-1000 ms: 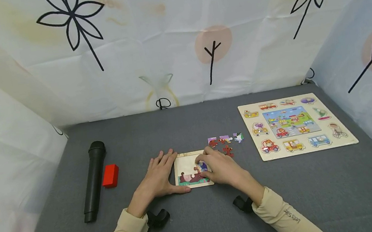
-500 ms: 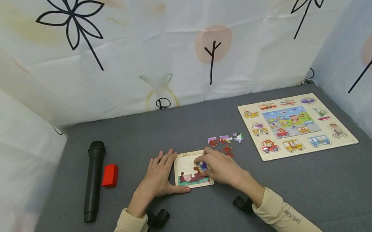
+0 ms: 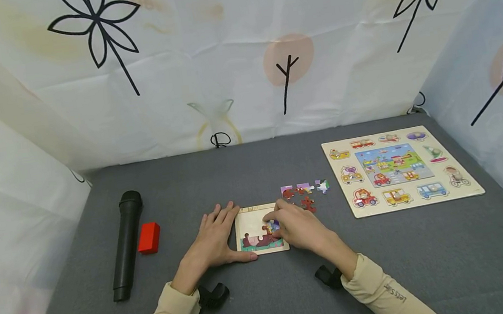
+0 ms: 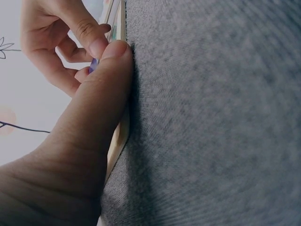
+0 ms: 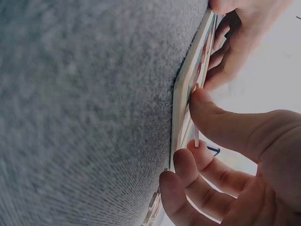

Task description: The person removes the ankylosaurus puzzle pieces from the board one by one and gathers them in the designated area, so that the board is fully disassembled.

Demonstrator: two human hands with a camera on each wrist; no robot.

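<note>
A small wooden jigsaw board [image 3: 249, 222] lies between both hands, its lower rows filled with brown and green pieces. My left hand [image 3: 216, 240] rests along the board's left side, fingers spread and thumb by its near edge. Over the right half of the board, my right hand [image 3: 300, 229] pinches a purple-blue puzzle piece [image 3: 274, 224] between thumb and index finger. In the right wrist view this puzzle piece [image 5: 196, 135] stands edge-on at the board's surface; whether it is seated cannot be told. The right fingers cover part of the board.
Several loose puzzle pieces [image 3: 305, 188] lie beyond the right hand. A larger vehicle puzzle board [image 3: 348, 202] sits at the right. A black microphone [image 3: 127, 245] and a red block [image 3: 149, 238] are at the left. Fabric walls [image 3: 240, 73] surround the table.
The purple-blue piece shifts and turns slightly under my right fingers, which stay at the board's right side. My left hand holds its place.
</note>
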